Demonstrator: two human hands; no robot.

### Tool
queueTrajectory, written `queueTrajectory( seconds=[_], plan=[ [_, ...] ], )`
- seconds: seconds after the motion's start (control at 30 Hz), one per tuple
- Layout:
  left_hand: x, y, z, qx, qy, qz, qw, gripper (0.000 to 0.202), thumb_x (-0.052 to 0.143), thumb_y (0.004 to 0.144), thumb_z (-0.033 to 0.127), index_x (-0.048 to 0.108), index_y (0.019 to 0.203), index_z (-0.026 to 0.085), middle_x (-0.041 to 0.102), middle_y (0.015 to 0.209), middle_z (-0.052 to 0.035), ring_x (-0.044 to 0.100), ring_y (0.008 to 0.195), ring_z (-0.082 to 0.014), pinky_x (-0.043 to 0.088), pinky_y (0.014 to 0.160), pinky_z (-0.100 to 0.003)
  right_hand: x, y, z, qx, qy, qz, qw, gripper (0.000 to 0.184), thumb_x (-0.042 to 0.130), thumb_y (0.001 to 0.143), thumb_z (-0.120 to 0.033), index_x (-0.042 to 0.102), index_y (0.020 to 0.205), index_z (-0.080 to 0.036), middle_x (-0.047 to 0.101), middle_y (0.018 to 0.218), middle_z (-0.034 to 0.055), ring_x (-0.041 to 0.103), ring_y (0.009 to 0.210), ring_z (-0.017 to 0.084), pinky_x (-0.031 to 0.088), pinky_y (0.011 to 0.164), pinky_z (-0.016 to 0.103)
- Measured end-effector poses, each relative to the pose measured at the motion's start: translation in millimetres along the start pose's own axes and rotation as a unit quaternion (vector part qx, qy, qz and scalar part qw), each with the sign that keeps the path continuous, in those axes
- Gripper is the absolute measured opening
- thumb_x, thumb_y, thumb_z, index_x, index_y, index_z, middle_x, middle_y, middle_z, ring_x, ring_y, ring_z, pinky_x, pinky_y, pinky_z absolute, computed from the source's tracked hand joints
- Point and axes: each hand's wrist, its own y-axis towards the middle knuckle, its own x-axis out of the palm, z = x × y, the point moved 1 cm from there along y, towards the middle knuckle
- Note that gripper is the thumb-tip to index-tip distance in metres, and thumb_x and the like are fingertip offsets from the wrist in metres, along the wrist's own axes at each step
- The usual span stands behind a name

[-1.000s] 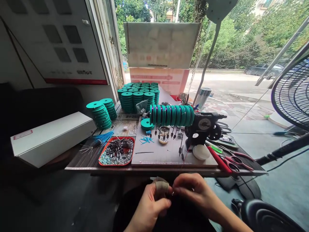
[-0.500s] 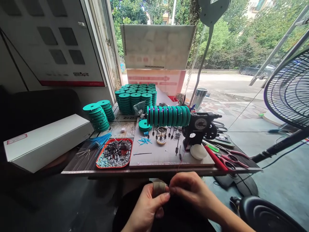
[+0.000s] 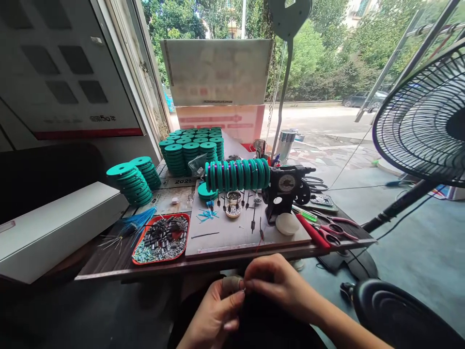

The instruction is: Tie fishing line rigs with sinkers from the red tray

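My left hand (image 3: 222,308) is closed in a pinch just beyond the table's front edge, over my dark-clothed lap. A beige wrap covers its index finger. My right hand (image 3: 278,281) pinches beside it, and the fingertips of both hands meet. A tiny bright bit shows at the left fingertips, too small to name. From the right hand a thin red line (image 3: 258,246) runs up towards the table. Behind stands a black winding machine (image 3: 286,186) carrying a row of green foam spools (image 3: 238,175). Small dark weights (image 3: 253,225) hang below the row.
A red-rimmed tray (image 3: 188,232) of small parts sits left on the table, near blue strands (image 3: 140,218). Stacks of green spools (image 3: 174,157) stand behind. Red-handled scissors (image 3: 339,232) and a white lid (image 3: 287,224) lie right. A white box (image 3: 61,228) and a fan (image 3: 417,121) flank the table.
The whole view has shifted, so the table and hands appear further left. Both hands keep their pinch together, with only slight finger movement.
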Motion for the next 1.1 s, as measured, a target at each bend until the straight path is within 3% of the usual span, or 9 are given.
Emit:
queueTrajectory(
  seconds=[0.3, 0.57, 0.67, 0.77, 0.83, 0.93, 1.1],
  plan=[
    [1.0, 2.6, 2.2, -0.002, 0.006, -0.017, 1.0, 0.036, 0.089, 0.045, 0.036, 0.069, 0.064, 0.013, 0.039, 0.053, 0.0064, 0.018, 0.045, -0.0009, 0.013, 0.033, -0.011, -4.2, 1.2, -6.3, -0.018, 0.02, -0.01, 1.0, 0.013, 0.061, 0.074, -0.021, 0.068, 0.073, -0.01, 0.06, 0.063, -0.0012, 0.048, 0.06, 0.004, 0.036, 0.057, 0.012],
    [0.7, 4.6, 0.0, 0.011, -0.007, -0.022, 1.0, 0.036, 0.089, 0.044, 0.037, 0.069, 0.063, 0.014, 0.038, 0.05, 0.0077, 0.016, 0.042, 0.0008, 0.013, 0.031, -0.009, -1.9, -2.4, -11.6, -0.019, 0.022, 0.008, 1.0, 0.025, 0.061, 0.076, -0.035, 0.068, 0.074, -0.011, 0.059, 0.062, -0.0002, 0.048, 0.058, 0.005, 0.036, 0.055, 0.013],
    [-1.3, 5.6, -2.9, 0.011, -0.019, -0.02, 1.0, 0.035, 0.089, 0.045, 0.036, 0.069, 0.064, 0.016, 0.04, 0.05, 0.0077, 0.017, 0.041, 0.0014, 0.013, 0.031, -0.009, -0.5, -12.8, -11.4, -0.024, 0.014, 0.073, 0.997, 0.033, 0.059, 0.075, -0.045, 0.068, 0.084, -0.014, 0.058, 0.062, -0.0004, 0.047, 0.058, 0.006, 0.036, 0.054, 0.014],
    [-1.8, 6.7, -5.3, 0.022, -0.024, -0.017, 0.999, 0.033, 0.089, 0.045, 0.035, 0.07, 0.064, 0.017, 0.042, 0.051, 0.0073, 0.019, 0.04, 0.001, 0.014, 0.029, -0.009, 5.4, -25.4, -1.0, -0.016, 0.0, 0.135, 0.991, 0.036, 0.055, 0.077, -0.048, 0.067, 0.077, -0.013, 0.061, 0.066, 0.0023, 0.051, 0.063, 0.008, 0.038, 0.06, 0.017],
    [-1.2, 7.4, -7.1, 0.03, -0.027, -0.009, 0.999, 0.034, 0.09, 0.043, 0.035, 0.071, 0.065, 0.016, 0.047, 0.054, 0.0057, 0.025, 0.04, 0.0005, 0.016, 0.029, -0.009, 13.0, -31.1, 11.1, -0.003, 0.006, 0.119, 0.993, 0.04, 0.054, 0.077, -0.049, 0.068, 0.072, -0.012, 0.062, 0.067, 0.0045, 0.053, 0.065, 0.01, 0.04, 0.062, 0.018],
    [-0.3, 8.4, -10.4, 0.029, -0.037, -0.009, 0.999, 0.035, 0.091, 0.042, 0.033, 0.071, 0.064, 0.016, 0.055, 0.057, 0.003, 0.03, 0.038, 0.0011, 0.017, 0.029, -0.009, 25.4, -34.6, 30.5, 0.025, 0.057, 0.085, 0.994, 0.043, 0.056, 0.076, -0.051, 0.07, 0.081, -0.012, 0.064, 0.076, 0.0069, 0.057, 0.073, 0.013, 0.044, 0.07, 0.021],
    [-0.9, 7.6, -14.2, 0.033, -0.074, -0.023, 0.996, 0.027, 0.089, 0.049, 0.029, 0.07, 0.065, 0.017, 0.059, 0.054, 0.0032, 0.029, 0.033, 0.0037, 0.02, 0.034, -0.01, 41.0, -32.9, 47.3, 0.082, 0.198, 0.111, 0.97, 0.045, 0.066, 0.068, -0.053, 0.069, 0.09, -0.014, 0.066, 0.09, 0.0087, 0.06, 0.081, 0.017, 0.048, 0.073, 0.025]
  ],
)
